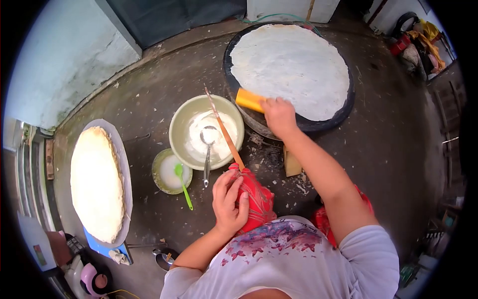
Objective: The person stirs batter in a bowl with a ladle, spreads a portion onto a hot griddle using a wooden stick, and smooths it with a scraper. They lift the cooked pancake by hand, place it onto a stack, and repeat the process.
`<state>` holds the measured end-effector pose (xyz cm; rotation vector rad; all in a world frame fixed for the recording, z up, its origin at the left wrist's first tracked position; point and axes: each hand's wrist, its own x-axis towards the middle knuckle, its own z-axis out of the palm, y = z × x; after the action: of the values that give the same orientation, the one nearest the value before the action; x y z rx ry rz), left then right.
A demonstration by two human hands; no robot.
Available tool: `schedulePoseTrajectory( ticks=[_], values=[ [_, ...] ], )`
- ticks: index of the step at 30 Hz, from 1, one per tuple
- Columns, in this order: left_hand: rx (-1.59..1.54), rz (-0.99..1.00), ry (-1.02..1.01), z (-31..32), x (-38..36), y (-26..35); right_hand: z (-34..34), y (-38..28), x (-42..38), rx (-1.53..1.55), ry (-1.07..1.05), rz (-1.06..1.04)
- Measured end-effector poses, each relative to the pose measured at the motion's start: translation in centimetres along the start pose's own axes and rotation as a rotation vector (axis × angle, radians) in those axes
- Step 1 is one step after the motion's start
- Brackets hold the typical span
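My right hand (280, 117) grips a yellow scraper (249, 100) at the near left edge of a big round black griddle (318, 127). A thin, pale sheet of batter (291, 70) covers most of the griddle's top. My left hand (230, 204) lies with its fingers apart on my knee, over red patterned cloth (258, 202). Beside that knee, a long wooden stick (225, 132) slants across a pale green basin (175, 130) of white batter. A metal ladle (207, 162) rests in the basin, its handle over the rim.
Left of the basin stands a small bowl (157, 180) of white liquid with a green spoon (183, 187). Farther left, a thick stack of pale flatbreads (97, 184) sits on a round board (127, 199). A wooden block (292, 162) is below the griddle.
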<state>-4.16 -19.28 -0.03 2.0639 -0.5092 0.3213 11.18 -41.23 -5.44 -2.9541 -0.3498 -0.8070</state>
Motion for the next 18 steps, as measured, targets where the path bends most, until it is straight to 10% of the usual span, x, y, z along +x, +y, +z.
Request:
schedulePoseTrajectory(
  ticks=[9,18],
  values=[
    [-0.444,-0.440,-0.054,1.5,3.7,-1.6,-6.6,3.2,0.0,0.235,0.169,0.329],
    [0.315,0.374,-0.281,13.0,14.9,-7.2,-12.0,1.4,-12.9,0.617,-0.412,0.508]
  ],
)
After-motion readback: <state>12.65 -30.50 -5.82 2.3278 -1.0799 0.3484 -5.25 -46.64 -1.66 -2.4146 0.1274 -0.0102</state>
